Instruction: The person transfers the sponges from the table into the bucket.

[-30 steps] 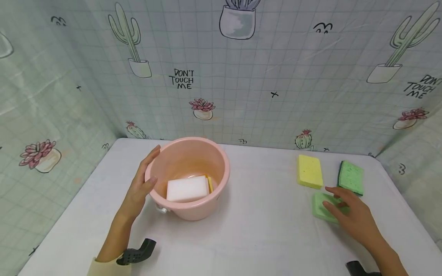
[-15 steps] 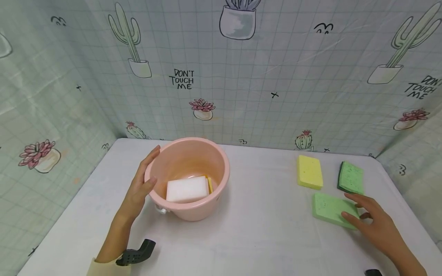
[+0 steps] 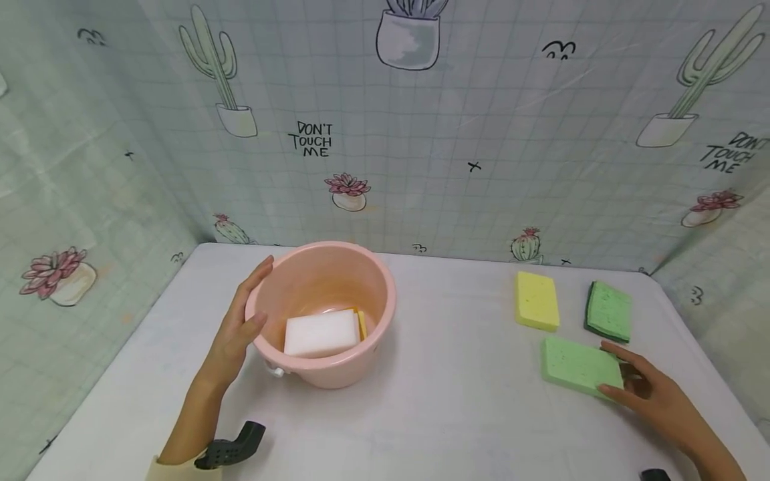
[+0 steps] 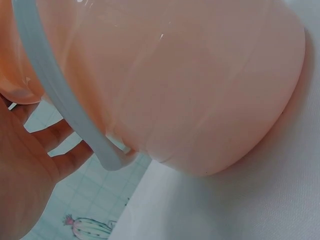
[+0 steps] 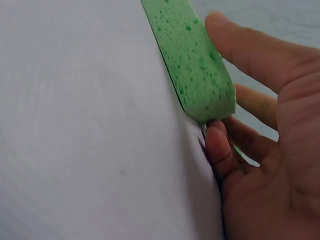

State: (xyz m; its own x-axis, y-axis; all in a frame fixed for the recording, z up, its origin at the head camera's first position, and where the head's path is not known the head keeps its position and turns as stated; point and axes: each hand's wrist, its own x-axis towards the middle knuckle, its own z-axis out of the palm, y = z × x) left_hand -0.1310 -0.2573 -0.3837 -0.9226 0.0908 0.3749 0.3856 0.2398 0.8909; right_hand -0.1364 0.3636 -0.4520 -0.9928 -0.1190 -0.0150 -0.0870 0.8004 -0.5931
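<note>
A pink bucket (image 3: 351,366) stands at left centre, a white handle (image 4: 55,90) hanging along its side in the left wrist view. My left hand (image 3: 233,334) grips its rim, thumb at the near edge and fingers along the outer left side. Inside lie a white sponge (image 3: 321,333) and a partly hidden yellow piece (image 3: 361,325). At right, a light green sponge (image 3: 577,364) lies flat on the table. My right hand (image 3: 658,397) holds its right end, thumb on the near side and index finger on the far side; the right wrist view shows other fingers curled by the end.
A yellow sponge (image 3: 537,300) lies behind the light green one. To its right is a green sponge with a dark underside (image 3: 609,311). The white table (image 3: 457,387) meets a patterned curtain (image 3: 421,147) at the back and sides.
My right hand has shifted from over the light green sponge to its right end and closed on it. The left hand keeps its hold on the bucket. The head view has turned slightly.
</note>
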